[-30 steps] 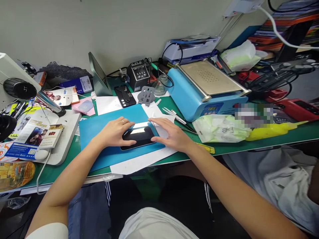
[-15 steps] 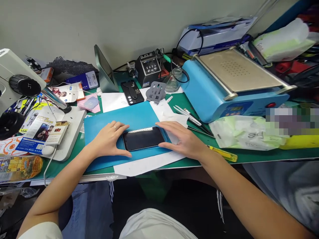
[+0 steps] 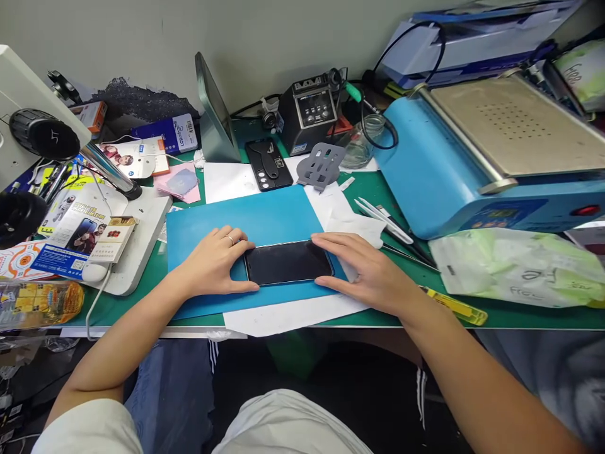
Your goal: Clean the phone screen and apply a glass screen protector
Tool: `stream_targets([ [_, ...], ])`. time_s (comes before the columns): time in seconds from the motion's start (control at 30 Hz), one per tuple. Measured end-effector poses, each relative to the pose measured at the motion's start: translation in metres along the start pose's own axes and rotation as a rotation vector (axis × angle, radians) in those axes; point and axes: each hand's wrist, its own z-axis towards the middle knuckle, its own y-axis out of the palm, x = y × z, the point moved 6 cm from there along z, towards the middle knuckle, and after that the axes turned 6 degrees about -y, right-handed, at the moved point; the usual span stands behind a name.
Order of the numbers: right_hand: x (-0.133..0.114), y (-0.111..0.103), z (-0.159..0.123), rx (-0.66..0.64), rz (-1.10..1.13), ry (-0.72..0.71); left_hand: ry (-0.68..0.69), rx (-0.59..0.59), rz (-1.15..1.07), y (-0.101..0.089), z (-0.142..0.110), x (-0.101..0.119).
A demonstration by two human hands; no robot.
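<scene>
A smartphone [image 3: 289, 262] with a dark screen lies face up on a blue mat [image 3: 246, 221]. My left hand [image 3: 220, 261] is at its left end, with the fingertips on the far corner and the thumb along the near edge. At the right end my right hand [image 3: 362, 268] holds the phone the same way, thumb near and fingers far. White paper [image 3: 293, 318] sticks out from under the mat. Behind the mat rests a black phone case or phone back [image 3: 268, 165] beside a grey slotted holder [image 3: 321, 165].
A blue machine with a metal plate [image 3: 510, 126] stands right, with a plastic packet [image 3: 515, 268] before it. White tweezers [image 3: 385, 221] and a yellow cutter [image 3: 456, 307] lie near my right hand. Left are a microscope stand [image 3: 142, 236] and boxes. A soldering station [image 3: 309, 113] stands behind.
The view has shifted, so the bench items appear displaced, mostly to the right. A bright reflection along the phone's far edge has gone. Both hands remain at the phone's ends.
</scene>
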Motion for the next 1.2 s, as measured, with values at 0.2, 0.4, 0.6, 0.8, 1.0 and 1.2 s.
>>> stream_targets([
  [0.2, 0.0003, 0.0016, 0.0002, -0.010, -0.003, 0.003, 0.007, -0.006, -0.002, -0.0029, -0.0001, 0.0016],
  [0.4, 0.0013, 0.0025, -0.0002, -0.017, -0.004, 0.013, 0.021, 0.007, -0.009, -0.0020, 0.0000, 0.0016],
  [0.6, 0.0028, 0.0032, -0.0003, -0.022, 0.001, 0.030, 0.039, 0.032, -0.008, -0.0017, 0.0003, 0.0016],
  [0.8, 0.0013, 0.0020, -0.0004, -0.014, -0.005, 0.036, 0.042, 0.035, -0.012, -0.0013, 0.0007, 0.0014],
  [1.0, 0.0030, 0.0032, 0.0002, -0.035, 0.005, 0.056, 0.038, 0.027, -0.015, 0.0006, 0.0009, 0.0007],
  [1.2, 0.0044, 0.0037, -0.0003, -0.042, 0.011, 0.076, 0.023, 0.009, -0.023, 0.0008, 0.0015, -0.0010],
])
